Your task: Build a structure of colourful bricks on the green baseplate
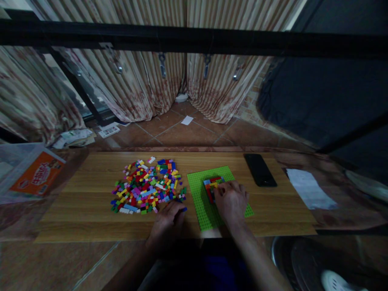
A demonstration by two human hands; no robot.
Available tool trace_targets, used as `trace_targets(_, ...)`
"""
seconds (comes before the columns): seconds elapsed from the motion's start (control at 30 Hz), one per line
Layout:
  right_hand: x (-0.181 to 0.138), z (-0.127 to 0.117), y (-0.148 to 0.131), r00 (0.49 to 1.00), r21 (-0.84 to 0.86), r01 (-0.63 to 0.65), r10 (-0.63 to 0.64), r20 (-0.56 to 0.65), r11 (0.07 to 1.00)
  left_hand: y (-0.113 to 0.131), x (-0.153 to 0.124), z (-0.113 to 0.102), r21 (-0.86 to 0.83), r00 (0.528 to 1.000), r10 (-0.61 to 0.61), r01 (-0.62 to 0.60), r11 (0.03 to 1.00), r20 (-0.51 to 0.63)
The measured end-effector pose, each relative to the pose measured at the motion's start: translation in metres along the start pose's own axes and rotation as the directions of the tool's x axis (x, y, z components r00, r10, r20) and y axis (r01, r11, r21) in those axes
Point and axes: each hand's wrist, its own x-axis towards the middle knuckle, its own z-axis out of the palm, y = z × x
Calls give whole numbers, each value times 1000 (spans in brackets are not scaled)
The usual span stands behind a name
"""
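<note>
Brick build sits on the green baseplate, on the bench. Should be light, rigid; joints may pop under side load, so hold low on the walls. Right hand bunched at its right side; can't tell if those fingers grip anything. Left hand nearly closed, blue brick pinched. Orange label, far left: lettering too blurred.

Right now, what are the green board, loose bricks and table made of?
The green board looks like matte plastic, with moulded studs. The loose bricks seem hard plastic: bright, even colours; shine unclear. The table shows smooth wood grain, maybe real wood, maybe laminate.
</note>
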Motion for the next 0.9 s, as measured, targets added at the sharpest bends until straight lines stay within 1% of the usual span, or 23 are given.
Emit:
trace_targets(0.2, 1, -1, -2, 1000, -60, 31, -31, 0, 998, -4, -1, 2, -4, 1000, 14, -14, 1000, 8)
trace_targets(0.33, 2, -1, -1, 999, -37, 33, -32, 13, 999, -5, -2, 3, 15, 1000, 4, -5, 1000, 22)
trace_targets(0.43, 4, -3, 1, 998, -6, 37, -37, 41, 999, -6, -3, 3, -3, 1000, 12, -12, 1000, 28)
trace_targets(0.63, 6, -6, 5, 994, 32, 88, -90, 62, 996, -6, -2, 4, -20, 1000, 7, -6, 1000, 18)
trace_targets(0.9, 3, -3, 6, 991, 55, 130, -130, 4, 990, -5, -1, 2, -1, 1000, 12, -12, 1000, 18)
